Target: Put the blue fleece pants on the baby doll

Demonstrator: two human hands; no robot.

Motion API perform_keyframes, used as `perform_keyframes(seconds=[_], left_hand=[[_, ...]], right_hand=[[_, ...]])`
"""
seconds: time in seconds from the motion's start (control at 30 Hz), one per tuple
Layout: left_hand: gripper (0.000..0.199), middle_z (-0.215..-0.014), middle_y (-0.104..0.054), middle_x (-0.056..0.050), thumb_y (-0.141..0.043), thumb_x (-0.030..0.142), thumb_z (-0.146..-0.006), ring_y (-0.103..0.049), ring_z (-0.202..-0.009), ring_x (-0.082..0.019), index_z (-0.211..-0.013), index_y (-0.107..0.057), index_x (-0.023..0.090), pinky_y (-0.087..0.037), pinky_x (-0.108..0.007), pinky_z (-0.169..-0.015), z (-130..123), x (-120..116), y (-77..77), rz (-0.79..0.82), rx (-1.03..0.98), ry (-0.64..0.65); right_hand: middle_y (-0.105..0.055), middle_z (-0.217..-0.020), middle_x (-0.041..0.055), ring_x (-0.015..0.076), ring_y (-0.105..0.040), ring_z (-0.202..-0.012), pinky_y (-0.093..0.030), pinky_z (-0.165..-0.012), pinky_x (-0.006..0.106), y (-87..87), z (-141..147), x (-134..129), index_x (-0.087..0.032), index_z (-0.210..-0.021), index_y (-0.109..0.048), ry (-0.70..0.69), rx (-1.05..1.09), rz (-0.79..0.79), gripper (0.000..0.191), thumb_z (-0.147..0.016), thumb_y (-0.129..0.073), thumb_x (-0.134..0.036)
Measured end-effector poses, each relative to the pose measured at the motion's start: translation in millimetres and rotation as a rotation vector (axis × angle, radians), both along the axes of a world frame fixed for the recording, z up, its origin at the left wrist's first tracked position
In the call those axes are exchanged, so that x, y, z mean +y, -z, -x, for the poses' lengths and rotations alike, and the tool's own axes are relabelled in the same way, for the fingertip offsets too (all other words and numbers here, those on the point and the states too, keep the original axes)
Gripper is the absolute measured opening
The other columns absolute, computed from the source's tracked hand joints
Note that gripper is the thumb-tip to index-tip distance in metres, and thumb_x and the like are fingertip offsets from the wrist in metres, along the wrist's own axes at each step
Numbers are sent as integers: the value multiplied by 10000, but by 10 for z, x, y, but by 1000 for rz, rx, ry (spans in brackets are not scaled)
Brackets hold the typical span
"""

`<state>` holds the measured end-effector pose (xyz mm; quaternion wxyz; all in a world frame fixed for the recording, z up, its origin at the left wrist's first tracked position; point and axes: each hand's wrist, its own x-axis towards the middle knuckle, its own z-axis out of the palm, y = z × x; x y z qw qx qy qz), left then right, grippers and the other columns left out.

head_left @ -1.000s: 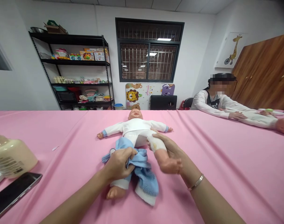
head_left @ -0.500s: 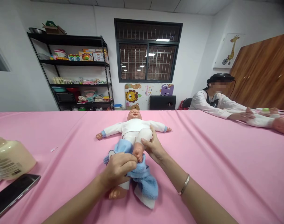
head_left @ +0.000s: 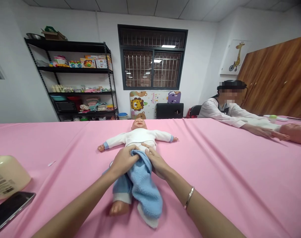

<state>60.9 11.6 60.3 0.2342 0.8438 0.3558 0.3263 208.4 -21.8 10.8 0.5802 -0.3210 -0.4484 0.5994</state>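
**Now both hands grip blue trousers at a baby doll's waist**

Broadly, a pink tablecloth (head_left: 227, 172) covers a wide table that fills the lower half of the view. Behind it stand a black shelving unit (head_left: 76, 82) stacked with toys and boxes, a barred window (head_left: 152, 58) and a wooden wall panel (head_left: 279, 79).

At the table's middle lies a baby doll (head_left: 138, 137) on its back. It wears a white long-sleeved top with blue cuffs, and its arms are spread wide to either side. Its long axis runs away from the viewer: the head points toward the window, the legs toward the camera.

Soft blue fleece trousers (head_left: 143, 185) with white cuffs cover the legs up to the waist. One bare foot (head_left: 118, 208) pokes out of the near left cuff; the other cuff lies flat.

The left hand (head_left: 123, 160) and the right hand (head_left: 156, 162) meet at the waistband, fingers curled and pinching the blue fabric between them, just below the white top. A thin bracelet (head_left: 188, 197) circles the right wrist.

At the far left sit a cream bottle (head_left: 7, 177) and a dark phone (head_left: 9, 208). At the far right another person in white sleeves (head_left: 229, 110) leans over a second doll (head_left: 294, 132).
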Motion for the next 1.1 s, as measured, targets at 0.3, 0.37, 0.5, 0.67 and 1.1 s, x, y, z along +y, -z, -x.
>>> perform_keyframes(seconds=[0.3, 0.37, 0.5, 0.67, 1.1], left_hand=[[135, -835, -628, -16, -439, 181, -760, -570, -818, -188, -811, -564, 184, -421, -293, -764, -309, 466, 306, -138, -111, -72], [149, -901, -626, -22, -466, 247, -792, -563, -880, -195, -879, -570, 184, -417, -305, -814, -246, 467, 351, -125, -78, 20], [465, -1096, -563, -62, -621, 477, -720, -508, -1027, -246, -1075, -541, 188, -403, -359, -895, -97, 432, 293, -101, 86, 217], [496, -1298, -452, -53, -643, 381, -734, -418, -1182, -237, -1187, -516, 223, -326, -334, -1006, -55, 438, 222, -119, 172, 432], [325, -1083, -569, -56, -519, 355, -817, -530, -989, -210, -1100, -505, 197, -415, -317, -858, -137, 375, 337, -155, 168, 225]], right_hand=[[-603, -900, 18, 182, -535, -848, -431, -749, 292, 53, -307, 123, -163, -980, -593, -3, -530, -242, 362, -749, -609, -441], [-573, -758, 2, 156, -508, -734, -412, -674, 271, 87, -396, 190, -148, -839, -611, 100, -559, -257, 269, -756, -571, -401], [-595, -833, 24, 190, -513, -868, -401, -820, 314, 133, -476, 272, -162, -773, -640, 410, -562, -275, 189, -703, -549, -312], [-565, -1161, 23, 202, -461, -1116, -328, -984, 326, 160, -439, 247, -203, -1025, -624, 346, -419, -179, 356, -687, -562, -297], [-648, -850, 33, 194, -548, -812, -445, -731, 297, 359, -456, 382, -149, -937, -618, 477, -338, -47, 319, -733, -492, -359]])
